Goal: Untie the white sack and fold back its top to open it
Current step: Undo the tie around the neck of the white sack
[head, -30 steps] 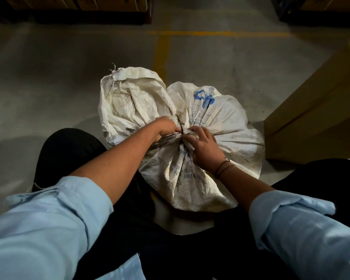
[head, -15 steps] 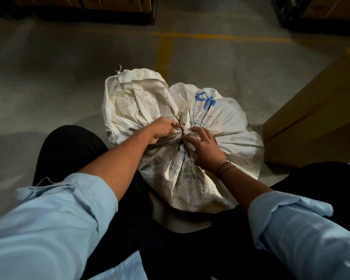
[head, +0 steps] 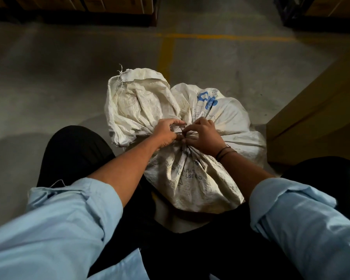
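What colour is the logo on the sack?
Blue logo on the white sack, head view.

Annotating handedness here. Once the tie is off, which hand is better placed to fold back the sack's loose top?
Left, likely. Both pinch at the dark tie, but the white sack has its loose top flopped against the left hand; the right hand is on the printed side.

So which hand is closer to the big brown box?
Right. The right hand pinches the tie on the box side; the left hand pinches it from the far side.
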Available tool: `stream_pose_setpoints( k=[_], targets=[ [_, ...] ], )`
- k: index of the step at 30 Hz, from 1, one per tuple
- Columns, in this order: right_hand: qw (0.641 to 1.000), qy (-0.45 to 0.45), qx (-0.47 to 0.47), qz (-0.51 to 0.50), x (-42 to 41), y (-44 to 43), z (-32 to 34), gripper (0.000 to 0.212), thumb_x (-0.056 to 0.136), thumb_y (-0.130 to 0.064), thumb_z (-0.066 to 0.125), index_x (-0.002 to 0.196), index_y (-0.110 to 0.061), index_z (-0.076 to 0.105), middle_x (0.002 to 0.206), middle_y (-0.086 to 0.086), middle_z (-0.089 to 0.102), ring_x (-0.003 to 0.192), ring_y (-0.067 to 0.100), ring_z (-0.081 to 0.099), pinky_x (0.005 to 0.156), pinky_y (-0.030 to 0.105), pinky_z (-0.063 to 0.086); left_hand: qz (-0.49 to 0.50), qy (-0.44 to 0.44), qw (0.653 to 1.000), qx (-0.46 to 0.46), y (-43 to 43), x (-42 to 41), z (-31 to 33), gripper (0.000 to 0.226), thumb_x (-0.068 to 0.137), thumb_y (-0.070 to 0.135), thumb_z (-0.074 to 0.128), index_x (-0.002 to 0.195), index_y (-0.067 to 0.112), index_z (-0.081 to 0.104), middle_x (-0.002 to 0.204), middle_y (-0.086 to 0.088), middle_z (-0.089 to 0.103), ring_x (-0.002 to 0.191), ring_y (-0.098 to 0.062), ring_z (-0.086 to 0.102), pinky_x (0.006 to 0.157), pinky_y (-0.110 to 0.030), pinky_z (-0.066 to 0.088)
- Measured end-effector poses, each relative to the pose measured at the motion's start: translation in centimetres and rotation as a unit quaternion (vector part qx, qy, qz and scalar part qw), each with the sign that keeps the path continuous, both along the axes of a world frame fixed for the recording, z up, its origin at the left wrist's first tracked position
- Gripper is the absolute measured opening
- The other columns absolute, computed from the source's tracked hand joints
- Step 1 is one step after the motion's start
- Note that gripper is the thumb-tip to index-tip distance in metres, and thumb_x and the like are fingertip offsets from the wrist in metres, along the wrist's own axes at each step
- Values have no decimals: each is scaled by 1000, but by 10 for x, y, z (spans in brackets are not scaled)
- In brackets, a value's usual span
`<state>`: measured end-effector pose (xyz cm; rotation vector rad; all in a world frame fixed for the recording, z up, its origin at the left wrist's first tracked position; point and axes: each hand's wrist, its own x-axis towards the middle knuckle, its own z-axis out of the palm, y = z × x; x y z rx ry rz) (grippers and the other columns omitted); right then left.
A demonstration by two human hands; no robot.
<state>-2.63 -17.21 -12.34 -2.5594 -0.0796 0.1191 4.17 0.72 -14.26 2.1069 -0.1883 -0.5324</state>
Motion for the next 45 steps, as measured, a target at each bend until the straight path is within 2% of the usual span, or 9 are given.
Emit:
stream_pose_setpoints(
  k=[4,10,14,20,24,29,35,39,45],
  targets=[
    [996,-21,58,-60,8,4,-6,11,81,-39,77,86,-30,73,90,2,63,94,22,54,84,38,45,13,-37,999,22,-1,-1,-13,55,72,1,84,115,32,72,131,1,61,114,-13,61,85,-11,49],
    [984,-24,110,-140,14,10,-9,17,80,-35,79,81,-18,77,69,0,68,69,16,61,61,25,37,29,-76,996,26,-4,-6,-12,50,74,9,84,116,33,70,129,-2,49,102,-11,59,83,-10,49],
    [987,-27,101,-125,13,6,-13,19,81,-38,78,85,-20,77,78,0,67,77,15,59,64,26,35,43,-90,995,21,-9,-12,-16,50,73,16,82,111,43,66,127,-2,46,111,-18,53,100,-30,51],
    [991,-79,87,-63,-4,0,-19,16,80,-32,81,89,-19,78,100,2,62,97,19,54,79,30,41,51,-133,989,24,-12,-27,-18,49,78,15,79,123,29,64,123,0,37,115,-20,39,107,-31,38],
    [994,-87,60,-34,-9,-2,-19,13,83,-25,77,96,-21,77,106,2,61,102,24,53,85,31,42,85,-150,985,9,-18,-37,-20,53,77,5,73,123,28,59,127,-4,42,119,-22,39,101,-27,37],
    [996,-27,52,-72,3,11,-12,33,77,-19,55,99,-30,77,105,2,64,102,25,54,92,34,45,123,-183,975,-6,-22,-38,-33,51,81,13,68,126,27,50,126,-6,52,120,-24,46,100,-48,44],
    [999,33,-13,-29,15,15,3,28,82,-20,58,102,-32,74,107,9,62,103,32,57,97,42,49,103,-171,979,-37,-23,-48,-22,58,75,34,58,129,16,49,127,-2,46,126,-23,37,102,-37,34],
    [993,42,-102,43,10,12,8,44,90,-26,65,134,-31,61,120,10,46,112,34,47,97,43,49,96,-158,982,-46,-20,-48,-20,59,75,15,62,132,14,47,122,6,38,125,-23,38,105,-49,40],
    [977,29,-149,149,29,-2,21,27,100,-36,50,123,-29,63,108,10,51,90,30,59,75,40,54,88,-194,977,-11,-17,-48,-24,62,76,13,66,135,11,47,130,-8,46,127,-24,36,109,-46,33]
  ],
)
